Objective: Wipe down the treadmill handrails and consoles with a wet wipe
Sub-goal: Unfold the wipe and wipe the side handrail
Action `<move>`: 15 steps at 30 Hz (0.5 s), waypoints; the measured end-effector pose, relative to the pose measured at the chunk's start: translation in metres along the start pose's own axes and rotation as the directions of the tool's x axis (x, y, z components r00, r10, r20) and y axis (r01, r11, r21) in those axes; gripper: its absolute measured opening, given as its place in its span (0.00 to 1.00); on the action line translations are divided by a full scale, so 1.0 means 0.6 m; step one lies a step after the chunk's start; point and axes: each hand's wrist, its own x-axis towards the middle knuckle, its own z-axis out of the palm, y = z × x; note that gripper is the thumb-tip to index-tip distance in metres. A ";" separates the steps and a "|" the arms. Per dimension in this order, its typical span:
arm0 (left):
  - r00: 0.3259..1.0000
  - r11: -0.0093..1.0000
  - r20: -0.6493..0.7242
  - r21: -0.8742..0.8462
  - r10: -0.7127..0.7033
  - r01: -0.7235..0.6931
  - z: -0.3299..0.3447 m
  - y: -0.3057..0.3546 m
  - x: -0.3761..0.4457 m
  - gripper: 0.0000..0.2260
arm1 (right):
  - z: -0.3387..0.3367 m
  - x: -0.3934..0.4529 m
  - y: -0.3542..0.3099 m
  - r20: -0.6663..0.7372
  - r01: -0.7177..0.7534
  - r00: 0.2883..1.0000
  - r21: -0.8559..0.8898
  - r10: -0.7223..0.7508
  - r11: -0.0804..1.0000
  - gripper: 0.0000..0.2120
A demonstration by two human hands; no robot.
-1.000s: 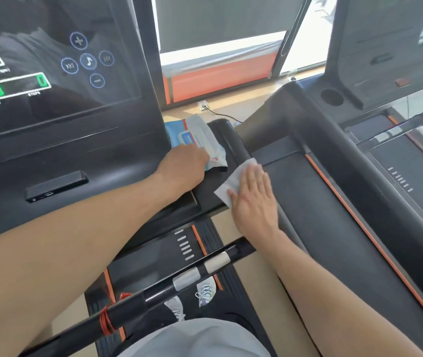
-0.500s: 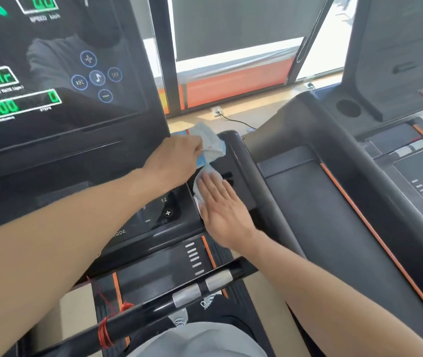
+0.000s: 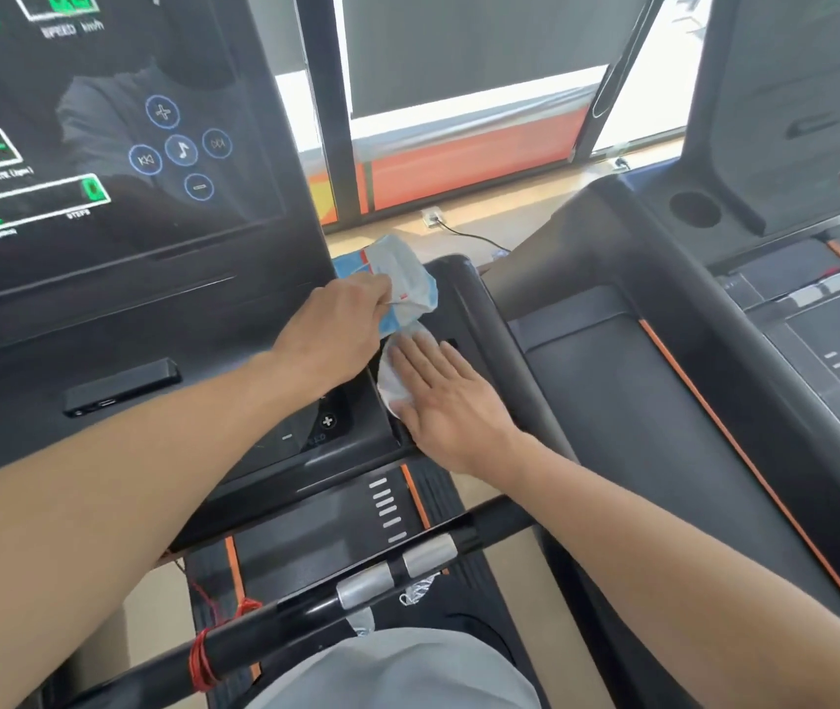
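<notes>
Nearest the viewer, a black crossbar (image 3: pixel 305 614) with two silver grip sensors runs diagonally across the lower field; a red cord (image 3: pixel 201 657) is wound around its left portion. Beneath it lie the treadmill belt (image 3: pixel 305 550) and its orange-edged side rail.

Both bare forearms extend forward over the bar. The right hand (image 3: pixel 451 401) lies flat, fingers straight and together, pressing a white wet wipe (image 3: pixel 391 383) against the right end of the console deck (image 3: pixel 356 442), just beside the curved black handrail (image 3: pixel 489 330). Part of the wipe shows at the left of the fingers; the remainder is hidden under the palm. A "+" key on the deck is visible immediately left of this hand.

The left hand (image 3: pixel 338 324) is slightly farther forward, fingers curled around a blue-and-white wipe packet (image 3: pixel 402 284), which it holds above the deck's far right corner, touching or nearly touching the upper edge of the wipe.

Behind the hands rises the dark display panel (image 3: pixel 116 145), showing green readouts and a cluster of circular media icons. A small black slot housing (image 3: pixel 121 386) sits below it.

To the right stands a second treadmill (image 3: pixel 714 350) with a cup recess. Beyond, a floor socket with cable (image 3: pixel 430 217) and a window with an orange lower band (image 3: pixel 469 156) are visible.
</notes>
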 end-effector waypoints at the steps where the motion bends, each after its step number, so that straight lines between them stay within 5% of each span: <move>1: 1.000 1.000 0.017 0.018 0.002 -0.002 0.001 0.000 0.001 0.08 | 0.001 -0.027 0.011 0.009 -0.068 0.998 -0.030 0.068 0.997 0.32; 7: 0.983 0.965 0.171 0.236 0.071 -0.111 0.026 0.016 -0.015 0.07 | -0.027 -0.101 0.067 0.118 -0.516 0.844 -0.086 0.523 0.852 0.39; 15: 0.981 0.908 0.196 0.411 0.003 -0.085 0.044 0.046 -0.011 0.13 | -0.086 0.000 0.078 0.216 -0.505 0.861 0.251 0.461 0.826 0.30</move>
